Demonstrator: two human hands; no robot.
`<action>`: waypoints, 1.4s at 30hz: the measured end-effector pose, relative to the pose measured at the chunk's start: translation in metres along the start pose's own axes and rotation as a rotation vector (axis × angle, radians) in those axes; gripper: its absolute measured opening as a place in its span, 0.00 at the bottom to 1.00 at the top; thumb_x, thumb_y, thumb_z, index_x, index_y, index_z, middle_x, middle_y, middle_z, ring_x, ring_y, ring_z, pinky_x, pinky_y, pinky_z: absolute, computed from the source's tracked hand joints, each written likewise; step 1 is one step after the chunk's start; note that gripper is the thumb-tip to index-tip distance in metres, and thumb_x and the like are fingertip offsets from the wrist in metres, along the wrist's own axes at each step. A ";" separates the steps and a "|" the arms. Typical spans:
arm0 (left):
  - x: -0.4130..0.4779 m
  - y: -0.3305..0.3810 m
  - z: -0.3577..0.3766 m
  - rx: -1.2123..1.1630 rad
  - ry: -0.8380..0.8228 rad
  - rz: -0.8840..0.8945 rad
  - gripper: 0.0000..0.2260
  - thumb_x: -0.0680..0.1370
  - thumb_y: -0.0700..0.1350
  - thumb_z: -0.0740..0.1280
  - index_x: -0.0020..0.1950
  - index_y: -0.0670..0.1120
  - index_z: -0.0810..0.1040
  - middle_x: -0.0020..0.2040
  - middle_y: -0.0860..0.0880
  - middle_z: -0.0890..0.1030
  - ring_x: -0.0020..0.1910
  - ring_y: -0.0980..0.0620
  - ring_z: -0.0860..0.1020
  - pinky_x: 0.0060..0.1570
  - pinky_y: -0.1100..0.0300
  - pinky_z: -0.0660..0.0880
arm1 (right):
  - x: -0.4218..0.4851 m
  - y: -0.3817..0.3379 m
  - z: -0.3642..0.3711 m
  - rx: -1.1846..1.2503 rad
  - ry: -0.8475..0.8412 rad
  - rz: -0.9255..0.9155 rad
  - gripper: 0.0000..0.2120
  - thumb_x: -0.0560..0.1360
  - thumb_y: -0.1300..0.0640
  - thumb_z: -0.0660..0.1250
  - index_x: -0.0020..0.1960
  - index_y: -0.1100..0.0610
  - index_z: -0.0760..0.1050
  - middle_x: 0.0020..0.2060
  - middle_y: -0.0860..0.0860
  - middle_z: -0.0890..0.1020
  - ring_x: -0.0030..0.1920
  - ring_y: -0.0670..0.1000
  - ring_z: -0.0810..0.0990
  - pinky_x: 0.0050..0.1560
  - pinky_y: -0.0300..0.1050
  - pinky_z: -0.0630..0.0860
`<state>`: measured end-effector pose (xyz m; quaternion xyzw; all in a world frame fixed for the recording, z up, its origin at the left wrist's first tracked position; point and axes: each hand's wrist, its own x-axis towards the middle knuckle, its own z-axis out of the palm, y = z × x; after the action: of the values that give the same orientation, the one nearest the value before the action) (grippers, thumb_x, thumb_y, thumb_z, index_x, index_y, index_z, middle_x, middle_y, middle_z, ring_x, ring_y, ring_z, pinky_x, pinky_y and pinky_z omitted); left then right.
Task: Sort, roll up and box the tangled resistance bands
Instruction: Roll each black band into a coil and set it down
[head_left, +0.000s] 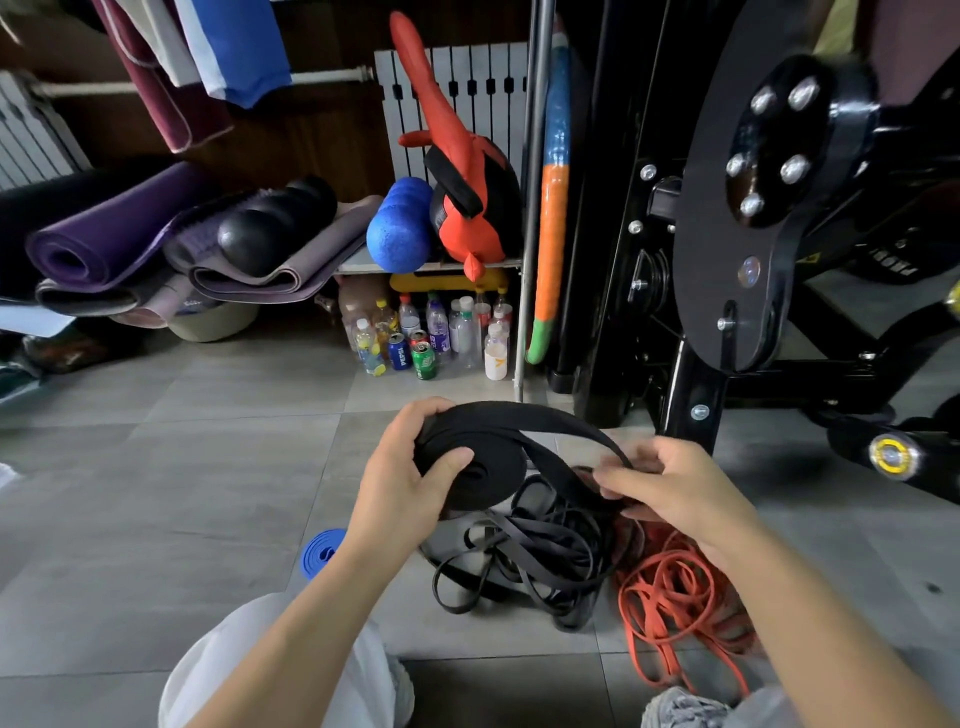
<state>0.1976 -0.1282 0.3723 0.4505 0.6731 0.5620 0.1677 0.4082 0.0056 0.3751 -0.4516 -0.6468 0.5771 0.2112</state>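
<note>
My left hand (410, 480) clamps the black roll (475, 467) above the black tangle (524, 561) to keep it tight; my right hand (670, 488) pinches its loose tail (566, 434), feeding it taut.

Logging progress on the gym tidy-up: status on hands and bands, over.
Left hand grips the black roll. Right hand pinches its loose tail. Black tangle and orange tangle lie on the floor beneath, unsorted. No box in view.

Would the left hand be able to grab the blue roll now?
Probably not yet: the left hand grips the black roll. Nothing covers the blue roll on the floor, so once freed it likely could.
</note>
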 end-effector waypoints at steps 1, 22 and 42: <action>0.002 -0.002 -0.001 -0.007 0.015 -0.009 0.24 0.73 0.37 0.70 0.49 0.69 0.72 0.48 0.64 0.78 0.49 0.63 0.77 0.39 0.75 0.72 | 0.001 0.002 -0.003 -0.019 0.005 0.045 0.10 0.68 0.58 0.75 0.47 0.59 0.80 0.42 0.53 0.85 0.42 0.48 0.84 0.36 0.37 0.79; -0.002 -0.007 -0.010 0.026 -0.001 0.031 0.25 0.74 0.35 0.68 0.50 0.68 0.71 0.49 0.67 0.76 0.51 0.65 0.75 0.42 0.76 0.71 | 0.005 0.004 0.002 0.716 -0.257 0.023 0.19 0.71 0.43 0.62 0.31 0.56 0.71 0.36 0.52 0.77 0.48 0.51 0.81 0.55 0.46 0.78; -0.036 0.024 -0.012 0.291 -0.198 0.158 0.20 0.78 0.41 0.63 0.57 0.65 0.62 0.57 0.57 0.71 0.55 0.60 0.72 0.50 0.68 0.71 | -0.022 -0.022 0.030 -0.216 -0.177 -0.282 0.29 0.63 0.32 0.64 0.60 0.43 0.72 0.57 0.38 0.74 0.62 0.40 0.72 0.66 0.40 0.65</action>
<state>0.2186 -0.1649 0.3875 0.5743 0.6901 0.4233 0.1216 0.3879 -0.0278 0.3936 -0.3242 -0.7779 0.5065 0.1824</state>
